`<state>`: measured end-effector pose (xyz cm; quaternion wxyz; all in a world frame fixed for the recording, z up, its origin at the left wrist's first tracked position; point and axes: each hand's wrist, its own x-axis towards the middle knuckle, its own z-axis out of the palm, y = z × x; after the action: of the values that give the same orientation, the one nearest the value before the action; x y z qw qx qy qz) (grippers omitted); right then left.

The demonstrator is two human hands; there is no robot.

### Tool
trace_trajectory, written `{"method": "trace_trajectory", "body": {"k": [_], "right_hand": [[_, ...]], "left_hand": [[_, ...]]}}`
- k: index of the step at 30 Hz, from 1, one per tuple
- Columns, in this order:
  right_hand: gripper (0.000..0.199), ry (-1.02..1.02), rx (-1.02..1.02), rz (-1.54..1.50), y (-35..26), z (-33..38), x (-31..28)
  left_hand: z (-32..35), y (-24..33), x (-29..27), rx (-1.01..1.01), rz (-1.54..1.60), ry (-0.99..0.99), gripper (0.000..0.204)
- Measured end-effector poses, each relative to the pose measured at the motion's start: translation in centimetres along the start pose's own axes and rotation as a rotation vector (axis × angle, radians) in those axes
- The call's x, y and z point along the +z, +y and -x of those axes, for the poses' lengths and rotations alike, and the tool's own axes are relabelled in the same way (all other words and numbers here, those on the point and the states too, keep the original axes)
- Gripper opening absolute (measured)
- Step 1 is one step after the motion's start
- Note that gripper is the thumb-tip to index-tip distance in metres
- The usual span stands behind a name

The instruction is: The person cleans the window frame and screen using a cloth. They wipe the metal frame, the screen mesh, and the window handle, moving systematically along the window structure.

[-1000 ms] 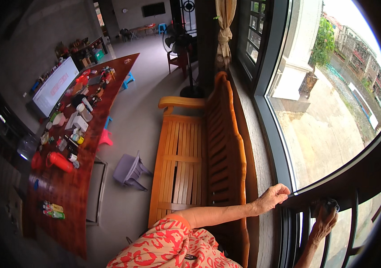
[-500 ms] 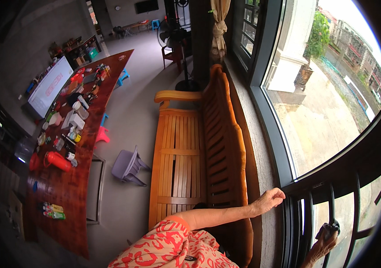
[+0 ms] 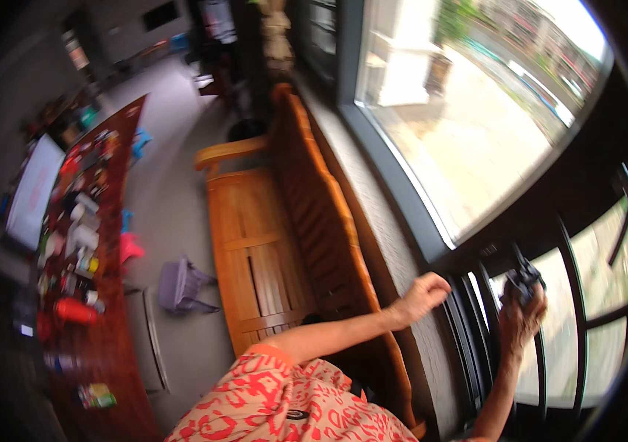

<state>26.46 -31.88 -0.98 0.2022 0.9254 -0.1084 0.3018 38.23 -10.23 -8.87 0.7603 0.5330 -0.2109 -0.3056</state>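
**Head view: two hands up at the barred window, a small dark thing held high**

Head camera looks down on a person in a red-and-cream patterned top, standing at the near end of a long wooden bench [image 3: 269, 243] that runs along the wall under a big window [image 3: 468, 103].

The left hand [image 3: 423, 295] is curled loosely closed at the near edge of the sill [image 3: 395, 243]; whether it actually grips the frame or only rests against it I cannot tell. The right hand [image 3: 521, 313] is raised further right, among the black window bars [image 3: 572, 295], with its fingers wrapped around a small dark object [image 3: 524, 278] that pokes out above them. What that object is stays unclear; the picture is blurred there.

What worries me:

- That object is held right at the bars, with open daylight beyond. A loosened grip or a knock against a bar could send it out through a gap, or down behind the bench.
- Both arms are stretched to the right, across the bench back. If the left hand is only resting, there is little to steady the body should the lean go further.
- Fingers close to the metal bars could get pinched or scraped.

Far left, a long cluttered table [image 3: 107, 346] and a grey plastic stool [image 3: 181, 283] stand well apart from all this.
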Motion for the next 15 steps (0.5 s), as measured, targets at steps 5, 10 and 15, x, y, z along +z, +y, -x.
{"method": "trace_trajectory", "body": {"k": [5,10,15], "right_hand": [[0.034,0.035,0.038,0.111,1.8,3.3,-0.3],[0.043,0.192,0.29,0.028,2.7,6.3,0.1],[0.035,0.156,0.383,-0.095,-2.0,4.7,-0.4]], "left_hand": [[-1.1,1.9,0.0,-0.155,-0.058,-0.032,0.015],[-2.7,1.7,-0.1,-0.247,-0.089,-0.028,0.017],[-5.2,2.7,-0.2,-0.138,-0.138,0.03,0.024]]}}
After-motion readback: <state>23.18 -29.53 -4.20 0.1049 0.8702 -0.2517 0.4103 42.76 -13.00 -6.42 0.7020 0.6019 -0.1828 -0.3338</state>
